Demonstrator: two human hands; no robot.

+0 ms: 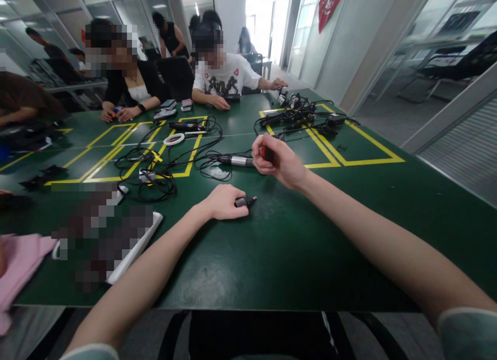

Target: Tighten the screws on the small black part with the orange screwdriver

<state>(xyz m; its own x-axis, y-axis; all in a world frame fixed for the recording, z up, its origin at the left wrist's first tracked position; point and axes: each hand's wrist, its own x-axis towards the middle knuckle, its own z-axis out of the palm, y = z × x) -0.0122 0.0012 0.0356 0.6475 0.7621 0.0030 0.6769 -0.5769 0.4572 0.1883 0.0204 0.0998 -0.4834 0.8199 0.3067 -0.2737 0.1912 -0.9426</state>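
Observation:
My left hand (226, 201) rests low over the green table (295, 267), fingers closed around a small black device with a narrow pointed tip (244, 200) that points right. Raised a little higher and farther right, my right hand (285, 161) is curled round a small black-and-orange object (266, 152). Its kind is mostly hidden by the fingers. Just behind my right hand lies a silver-and-black cylindrical tool (235, 161) with a black cord, one end hidden by that hand.
Tangled black cables (306, 116) lie at the back right, within yellow tape outlines (373, 162). More cords (163, 186) and a white ring (174, 139) lie left of centre. Two blurred flat items (134, 246) sit near my left forearm. A person in white (233, 78) sits across the table.

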